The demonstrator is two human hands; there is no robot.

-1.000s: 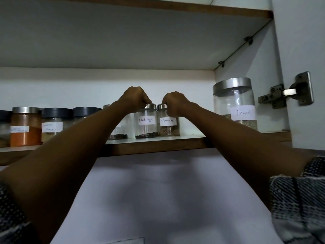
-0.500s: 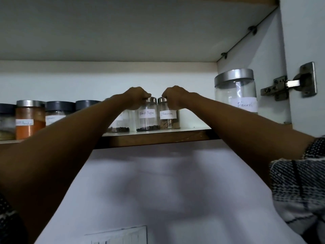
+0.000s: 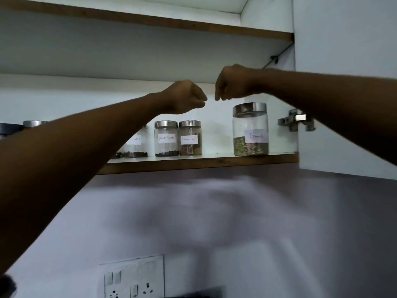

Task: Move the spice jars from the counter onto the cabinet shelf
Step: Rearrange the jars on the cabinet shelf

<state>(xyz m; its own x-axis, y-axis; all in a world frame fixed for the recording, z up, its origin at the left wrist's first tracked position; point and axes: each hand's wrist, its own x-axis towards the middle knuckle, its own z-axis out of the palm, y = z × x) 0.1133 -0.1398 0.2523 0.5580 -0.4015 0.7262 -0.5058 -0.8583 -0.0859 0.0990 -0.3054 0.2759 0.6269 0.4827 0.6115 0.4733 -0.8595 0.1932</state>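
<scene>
A person's two forearms reach up from the bottom corners of the head view toward an open wall cabinet, above a switch-and-socket plate (image 3: 134, 278) on the grey wall below. The left hand (image 3: 185, 97) and the right hand (image 3: 233, 82) hang in the air just above the jars, knuckles nearly meeting, fingers curled in and holding nothing (both are well clear of the lids, and neither touches glass). Beneath them, on the cabinet shelf (image 3: 214, 161), the Black Pepper jar (image 3: 166, 139) and the jar beside it (image 3: 190, 138), its label too blurred to read, stand upright and touching side by side near the front edge, labels facing out, which would let them be read from below. A third small jar (image 3: 137, 145), partly hidden by the left forearm, stands just to their left, and the larger Fennel jar (image 3: 250, 129) sits apart to the right, close to the door hinge (image 3: 297, 121). Further lids at the far left are mostly hidden behind the arm. Judging by the upright pair and the empty hands above them, this placement looks complete; the counter is out of view, so whether more jars wait there cannot be told.
</scene>
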